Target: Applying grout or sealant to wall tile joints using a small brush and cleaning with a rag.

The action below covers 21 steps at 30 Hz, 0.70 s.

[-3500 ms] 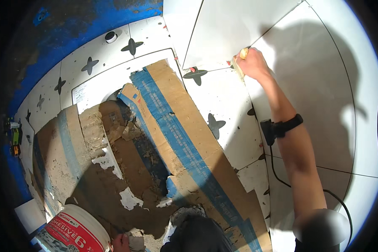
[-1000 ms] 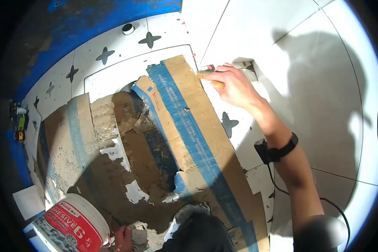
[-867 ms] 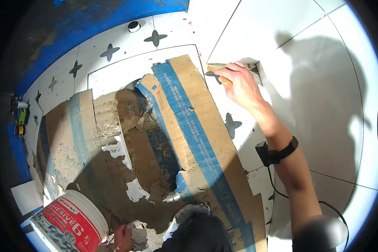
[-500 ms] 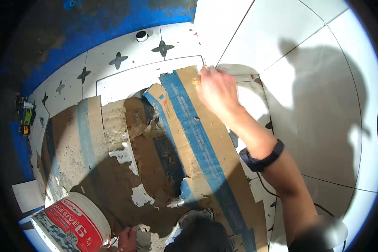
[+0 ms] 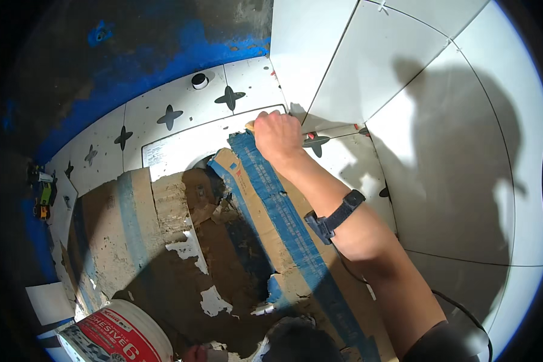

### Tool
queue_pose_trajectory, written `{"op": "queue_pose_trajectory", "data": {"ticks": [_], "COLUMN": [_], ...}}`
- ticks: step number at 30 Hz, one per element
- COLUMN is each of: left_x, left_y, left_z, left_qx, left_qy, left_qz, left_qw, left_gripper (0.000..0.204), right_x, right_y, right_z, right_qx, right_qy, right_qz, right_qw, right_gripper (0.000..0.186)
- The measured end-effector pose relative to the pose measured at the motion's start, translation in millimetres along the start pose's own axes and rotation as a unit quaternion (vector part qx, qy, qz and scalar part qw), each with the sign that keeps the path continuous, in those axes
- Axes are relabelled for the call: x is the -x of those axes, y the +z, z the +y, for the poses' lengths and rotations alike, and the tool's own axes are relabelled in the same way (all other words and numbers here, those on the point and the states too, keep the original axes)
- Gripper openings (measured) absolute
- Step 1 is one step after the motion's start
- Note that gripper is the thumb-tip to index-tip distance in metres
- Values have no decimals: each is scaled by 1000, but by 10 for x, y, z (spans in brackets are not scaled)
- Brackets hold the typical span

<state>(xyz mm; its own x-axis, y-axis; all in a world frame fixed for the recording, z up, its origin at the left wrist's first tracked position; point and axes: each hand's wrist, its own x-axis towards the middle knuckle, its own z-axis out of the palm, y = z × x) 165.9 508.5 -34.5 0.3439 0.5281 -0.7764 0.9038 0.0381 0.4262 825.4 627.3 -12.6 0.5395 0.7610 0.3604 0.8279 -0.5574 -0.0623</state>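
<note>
The right hand [image 5: 276, 136] reaches out over the floor to the far end of the flattened cardboard [image 5: 271, 211], the one with the blue tape strip, right by the corner where the white wall tiles [image 5: 356, 72] meet the star-patterned floor tiles [image 5: 181, 117]. Its grip is clenched on a small pale tool [image 5: 250, 126] (only the tip shows, so what kind I cannot tell). The left hand [image 5: 194, 353] barely peeks in at the bottom edge beside the adhesive bucket [image 5: 123, 335]; its grip is hidden.
</note>
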Motion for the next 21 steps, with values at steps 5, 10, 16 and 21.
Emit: {"op": "queue_pose_trajectory", "data": {"ticks": [5, 10, 16, 21], "left_x": [59, 12, -298, -1420], "left_y": [-151, -139, -293, -1027], "left_z": [441, 629, 704, 1917], "left_qx": [24, -10, 3, -33], "left_qy": [-51, 12, 1, 59], "left_qz": [-1, 8, 98, 358], "left_qw": [998, 1000, 995, 931], "left_gripper": [49, 50, 38, 39], "right_x": [176, 310, 210, -326], "right_y": [-500, -587, -589, -677], "right_z": [-152, -92, -103, -274], "right_qx": [-76, -85, -128, -142], "right_qy": [-6, -4, 8, 15], "right_qz": [-181, -122, -47, -92], "right_qw": [981, 989, 991, 986], "right_gripper": [11, 13, 32, 26]}}
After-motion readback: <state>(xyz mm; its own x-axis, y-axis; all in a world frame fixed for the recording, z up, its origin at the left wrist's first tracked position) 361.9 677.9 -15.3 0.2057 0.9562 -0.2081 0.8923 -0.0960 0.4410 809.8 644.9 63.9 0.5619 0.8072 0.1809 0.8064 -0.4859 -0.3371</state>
